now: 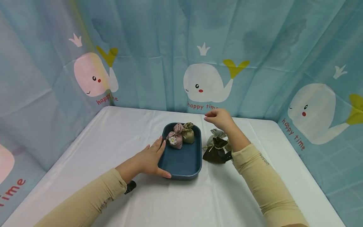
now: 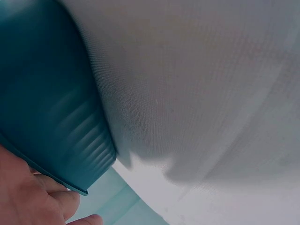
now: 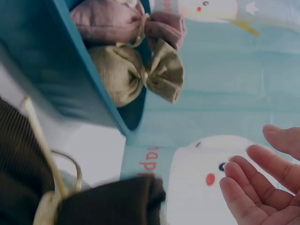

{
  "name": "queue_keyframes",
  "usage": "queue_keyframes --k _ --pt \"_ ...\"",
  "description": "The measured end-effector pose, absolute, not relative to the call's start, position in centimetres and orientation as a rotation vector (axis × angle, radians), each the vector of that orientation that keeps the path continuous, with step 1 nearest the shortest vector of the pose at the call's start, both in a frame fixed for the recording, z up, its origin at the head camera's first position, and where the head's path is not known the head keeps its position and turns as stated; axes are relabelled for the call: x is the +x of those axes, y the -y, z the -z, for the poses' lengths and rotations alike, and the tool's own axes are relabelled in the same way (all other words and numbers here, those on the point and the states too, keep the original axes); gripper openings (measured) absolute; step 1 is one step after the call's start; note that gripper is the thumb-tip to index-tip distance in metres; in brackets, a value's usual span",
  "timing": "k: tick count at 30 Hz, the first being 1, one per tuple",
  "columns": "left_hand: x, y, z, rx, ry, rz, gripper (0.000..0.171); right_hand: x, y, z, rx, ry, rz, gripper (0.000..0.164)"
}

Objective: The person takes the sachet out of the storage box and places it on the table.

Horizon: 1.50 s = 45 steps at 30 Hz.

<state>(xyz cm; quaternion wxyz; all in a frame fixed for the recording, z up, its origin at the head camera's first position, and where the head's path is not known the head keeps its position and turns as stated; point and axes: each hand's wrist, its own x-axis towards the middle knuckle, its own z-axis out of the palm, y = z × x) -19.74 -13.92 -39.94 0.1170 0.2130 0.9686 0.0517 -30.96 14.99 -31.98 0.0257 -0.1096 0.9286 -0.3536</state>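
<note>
Left grip point(image 1: 149, 159): released, fingers extended and spread along the tray rim, thumb at the near corner; nothing is grasped. Right grip point(image 1: 221, 120): released, fingers relaxed, raised above the bench point(image 1: 122, 132) and holding nothing. Container: one blue tray point(image 1: 182, 164), rectangular with rounded corners, set on the bench immediately to the right of the left grip; relative to the right grip, it is lower and to the left. Contents: two tied fabric pouches at the far end of the tray, just beyond and to the right of the left grip's fingertips. Pink pouch point(image 1: 175, 144) is the nearer to the left grip and carries a white flower point(image 1: 172, 140); olive pouch point(image 1: 188, 135) sits beside it, on the side toward the right grip. Outside the container, below the right grip and nearer to the person, dark brown pouch point(image 1: 214, 155) rests on the bench, its neck tied with a pale cord. Pale grey pouch point(image 1: 217, 132) stands behind it, closer to the right grip and partly hidden. Beyond both grips hangs a blue curtain point(image 1: 158, 47) printed with whales.
</note>
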Motion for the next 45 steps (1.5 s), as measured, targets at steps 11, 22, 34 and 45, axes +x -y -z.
queue_keyframes --k 11,22,34,45 --pt "-19.7 13.9 39.9 0.629 -2.835 -0.159 0.132 -31.4 -13.1 32.5 -0.336 -2.846 1.064 0.031" --pt "-19.7 14.0 39.9 0.636 -2.840 -0.157 0.133 -32.4 -11.2 33.4 -0.299 -2.794 1.131 0.029" --pt "-19.7 14.0 40.0 0.644 -2.838 -0.155 0.132 -32.6 -10.3 34.8 -0.350 -2.780 1.056 0.031" --pt "-19.7 14.0 40.2 0.636 -2.843 -0.147 0.132 -33.0 -9.5 35.2 -0.362 -2.788 0.946 0.027"
